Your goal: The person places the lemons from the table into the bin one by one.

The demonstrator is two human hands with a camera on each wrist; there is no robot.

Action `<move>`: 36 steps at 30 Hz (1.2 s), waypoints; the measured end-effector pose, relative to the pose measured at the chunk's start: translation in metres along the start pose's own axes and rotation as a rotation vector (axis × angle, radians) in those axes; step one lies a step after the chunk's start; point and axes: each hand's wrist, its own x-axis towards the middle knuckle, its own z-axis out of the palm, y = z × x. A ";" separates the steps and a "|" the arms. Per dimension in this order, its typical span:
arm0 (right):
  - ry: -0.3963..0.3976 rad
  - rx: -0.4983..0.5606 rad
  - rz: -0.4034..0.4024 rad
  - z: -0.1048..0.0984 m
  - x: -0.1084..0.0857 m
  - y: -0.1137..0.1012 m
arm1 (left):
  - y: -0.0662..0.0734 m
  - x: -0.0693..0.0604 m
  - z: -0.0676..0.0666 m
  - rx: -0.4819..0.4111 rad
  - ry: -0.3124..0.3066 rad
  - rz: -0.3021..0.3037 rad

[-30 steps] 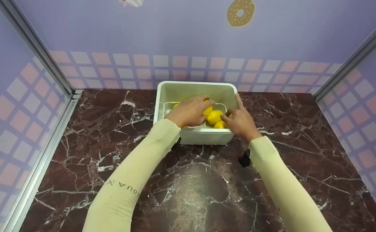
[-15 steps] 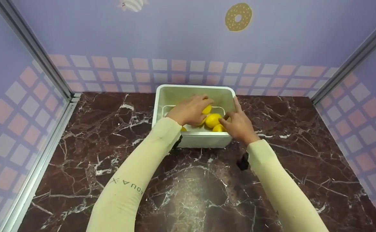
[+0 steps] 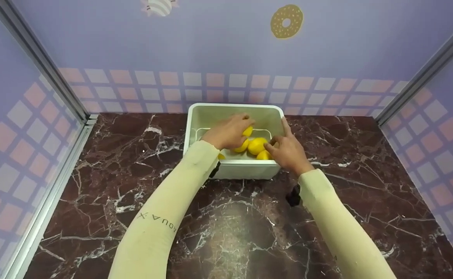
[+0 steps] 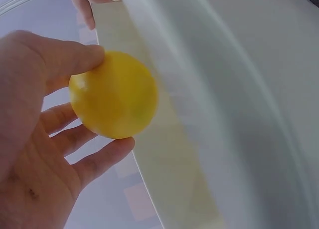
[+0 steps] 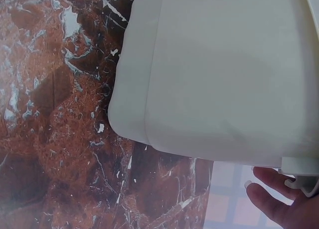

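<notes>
A white plastic bin (image 3: pixel 246 170) stands on the marble-patterned tabletop, with several yellow lemons lying inside, among them one lemon (image 3: pixel 257 146) near its front right. Inside the bin, my left hand (image 3: pixel 230 131) holds a lemon (image 4: pixel 114 95) between its thumb and fingers, as the left wrist view shows. My right hand (image 3: pixel 289 150) grips the bin's right rim, thumb on the inner side and fingers outside. Its fingers (image 5: pixel 269 199) appear beside the bin's handle in the right wrist view. The left hand hides some of the lemons.
Behind the bin rises a purple wall (image 3: pixel 226 50) with a checkered band, and similar panels stand left and right in metal frames. Dark red marbled tabletop (image 3: pixel 226 232) extends in front of the bin and to both sides.
My left hand has shifted slightly with its lemon, and more of a lemon below it shows. The right hand stays on the rim. The head view has tilted up slightly.
</notes>
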 end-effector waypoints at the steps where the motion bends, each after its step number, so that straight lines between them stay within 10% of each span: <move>1: -0.001 0.002 -0.002 0.000 0.000 0.000 | 0.000 0.000 0.000 0.005 0.005 0.002; 36: 0.273 0.146 -0.070 -0.009 -0.013 -0.006 | -0.001 -0.037 0.007 0.173 0.124 -0.095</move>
